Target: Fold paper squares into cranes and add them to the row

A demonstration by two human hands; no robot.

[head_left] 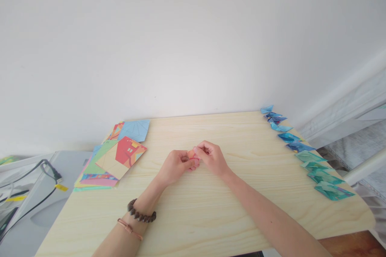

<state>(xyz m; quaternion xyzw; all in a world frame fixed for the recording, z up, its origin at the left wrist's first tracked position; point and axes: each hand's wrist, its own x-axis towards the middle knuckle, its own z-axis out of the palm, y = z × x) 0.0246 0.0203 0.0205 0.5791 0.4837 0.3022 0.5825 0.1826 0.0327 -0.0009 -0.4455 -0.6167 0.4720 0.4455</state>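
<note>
Between my two hands, over the middle of the table, is a small piece of folded orange-red paper. My left hand pinches it from the left, fingers curled round its lower side. From the right, my right hand grips its upper edge between thumb and fingertips. Most of the paper is hidden by the fingers, so its folded shape does not show clearly. A dark bead bracelet and a copper-coloured bangle circle my left wrist.
Patterned paper sheets lie in a loose pile at the table's left. Several folded blue and green paper pieces form a row along the right edge. A pale wall rises behind the wooden table; black cables lie beyond its left side.
</note>
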